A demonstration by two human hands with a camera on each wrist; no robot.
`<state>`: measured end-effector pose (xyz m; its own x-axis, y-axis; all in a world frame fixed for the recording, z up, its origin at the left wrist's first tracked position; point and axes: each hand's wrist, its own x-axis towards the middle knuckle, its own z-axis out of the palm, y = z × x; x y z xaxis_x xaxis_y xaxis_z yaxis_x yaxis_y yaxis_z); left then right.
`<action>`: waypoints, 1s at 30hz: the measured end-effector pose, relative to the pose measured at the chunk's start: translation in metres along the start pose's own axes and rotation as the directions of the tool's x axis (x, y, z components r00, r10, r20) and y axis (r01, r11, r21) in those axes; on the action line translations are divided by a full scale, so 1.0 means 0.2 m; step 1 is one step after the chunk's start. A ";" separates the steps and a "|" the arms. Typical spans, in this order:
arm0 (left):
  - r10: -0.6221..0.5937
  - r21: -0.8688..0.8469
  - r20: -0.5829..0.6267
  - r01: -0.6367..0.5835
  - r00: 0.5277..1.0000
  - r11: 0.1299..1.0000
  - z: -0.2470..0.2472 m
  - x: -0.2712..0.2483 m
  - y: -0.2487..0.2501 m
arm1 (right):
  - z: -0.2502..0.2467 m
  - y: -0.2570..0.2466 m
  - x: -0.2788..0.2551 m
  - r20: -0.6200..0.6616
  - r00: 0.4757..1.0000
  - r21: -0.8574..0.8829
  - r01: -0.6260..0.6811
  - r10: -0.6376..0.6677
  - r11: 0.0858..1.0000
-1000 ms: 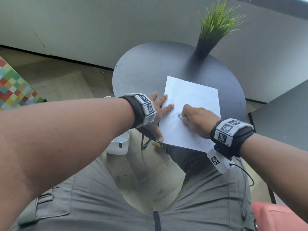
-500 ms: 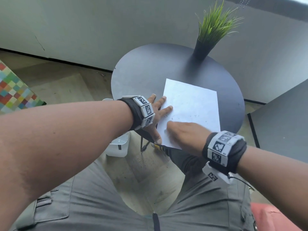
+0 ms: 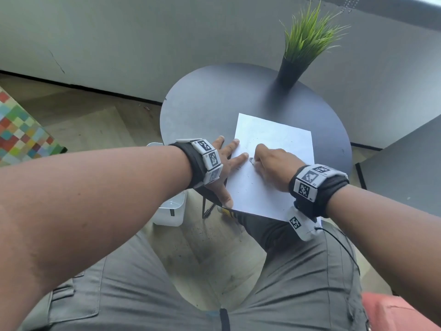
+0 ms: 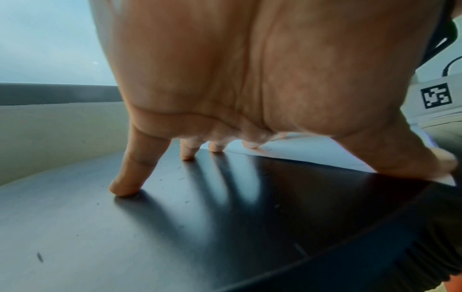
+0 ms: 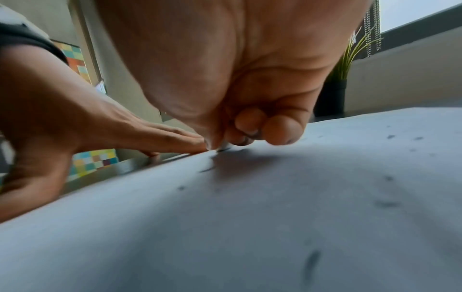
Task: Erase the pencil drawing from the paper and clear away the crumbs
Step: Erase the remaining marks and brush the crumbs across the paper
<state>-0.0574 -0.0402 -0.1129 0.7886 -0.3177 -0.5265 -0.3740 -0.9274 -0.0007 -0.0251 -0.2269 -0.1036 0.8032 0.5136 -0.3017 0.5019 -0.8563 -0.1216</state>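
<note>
Right hand (image 3: 272, 167) back up from paper's (image 3: 274, 139) six o'clock edge, pinching eraser (image 3: 252, 160) mid-sheet; left hand (image 3: 225, 161) flat, fingers spread, pinning nine o'clock edge; rubbing continues, crumbs (image 5: 385, 203) remain.

A white paper (image 3: 274, 149) flecked with dark grey crumbs (image 5: 311, 260) is seen on a matt black round table (image 3: 207, 108). Bright green blades are shown by the plant (image 3: 307, 34) in a black pot (image 3: 290, 75). Black wristbands (image 3: 334, 194) are studded with white, black-patterned marker tiles. A multicoloured chequered panel (image 3: 21, 134) is glimpsed; grey trousers (image 3: 133, 292) are worn.
</note>
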 end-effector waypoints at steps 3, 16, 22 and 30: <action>0.003 -0.028 0.017 -0.002 1.000 1.000 0.00 0.01 0.00 | 0.05 -0.13 -0.08 0.065 0.986 -0.014 0.154 -0.152 0.988; 0.007 -0.008 -0.016 -0.007 1.000 1.000 0.05 0.07 -0.02 | 0.02 -0.12 -0.08 0.085 0.990 -0.040 0.112 -0.109 0.993; 0.018 0.027 -0.017 -0.017 1.000 0.999 0.06 0.08 -0.03 | 0.08 -0.19 -0.11 0.108 0.977 -0.039 0.187 -0.182 0.982; 0.011 0.031 -0.046 -0.009 0.999 0.999 0.04 0.07 -0.03 | 0.00 -0.03 -0.13 0.081 0.995 -0.063 0.061 -0.056 0.996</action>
<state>-0.0488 -0.0379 -0.1273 0.8060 -0.3364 -0.4870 -0.3965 -0.9178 -0.0222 -0.0493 -0.2359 -0.0940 0.7452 0.5547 -0.3702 0.5692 -0.8183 -0.0802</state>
